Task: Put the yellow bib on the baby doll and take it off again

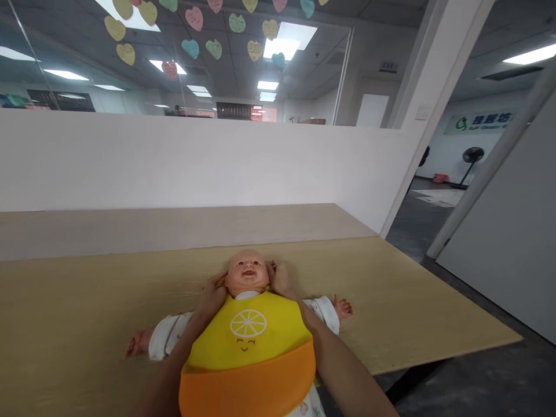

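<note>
Head view, bib [248,353] on doll [248,272], below left hand [215,289] and right hand [281,280], grasps unclear

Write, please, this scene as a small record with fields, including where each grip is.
Doll: face-up on the wooden table, arms spread
Bib: yellow, orange pocket, citrus-slice print, over the doll's chest
Left grip: beside the doll's head, picture's right
Right grip: opposite side of the head, picture's left
Hold on bib: cannot tell, partly hidden
Background: white wall, heart-shaped notes above
</note>
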Available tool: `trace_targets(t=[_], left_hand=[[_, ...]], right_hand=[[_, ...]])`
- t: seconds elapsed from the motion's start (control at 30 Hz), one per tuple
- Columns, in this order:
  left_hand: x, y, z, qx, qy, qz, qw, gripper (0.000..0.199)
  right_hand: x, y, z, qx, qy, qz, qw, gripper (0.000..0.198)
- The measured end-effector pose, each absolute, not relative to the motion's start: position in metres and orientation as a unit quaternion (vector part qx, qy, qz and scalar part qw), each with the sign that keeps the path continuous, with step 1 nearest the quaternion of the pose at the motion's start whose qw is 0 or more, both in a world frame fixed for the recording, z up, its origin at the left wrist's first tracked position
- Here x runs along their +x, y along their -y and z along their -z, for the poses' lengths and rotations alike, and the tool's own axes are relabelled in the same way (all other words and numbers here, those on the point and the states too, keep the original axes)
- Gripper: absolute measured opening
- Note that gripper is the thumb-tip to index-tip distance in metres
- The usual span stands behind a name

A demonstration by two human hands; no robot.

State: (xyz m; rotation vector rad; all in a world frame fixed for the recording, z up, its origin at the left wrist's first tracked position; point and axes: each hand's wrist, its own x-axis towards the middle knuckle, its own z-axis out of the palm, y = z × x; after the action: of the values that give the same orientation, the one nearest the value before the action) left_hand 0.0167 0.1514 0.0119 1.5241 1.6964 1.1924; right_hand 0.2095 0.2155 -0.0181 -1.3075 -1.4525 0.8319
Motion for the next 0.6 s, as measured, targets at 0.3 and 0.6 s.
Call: trace_targets(t=[0.3,0.6], left_hand=[[-0.008,-0.144,-0.031,0.489,-0.618,-0.564,0.247,0.026],[0.013,-0.107,-0.094,0.609,-0.531,-0.543,0.229,0.042]], right_hand=[[0.229,-0.205,-0.019,-0.491,0.527,-0.322,0.614,0.027],[0.235,-0.125,-0.106,-0.265,0.607,-0.439,0.607,0.028]])
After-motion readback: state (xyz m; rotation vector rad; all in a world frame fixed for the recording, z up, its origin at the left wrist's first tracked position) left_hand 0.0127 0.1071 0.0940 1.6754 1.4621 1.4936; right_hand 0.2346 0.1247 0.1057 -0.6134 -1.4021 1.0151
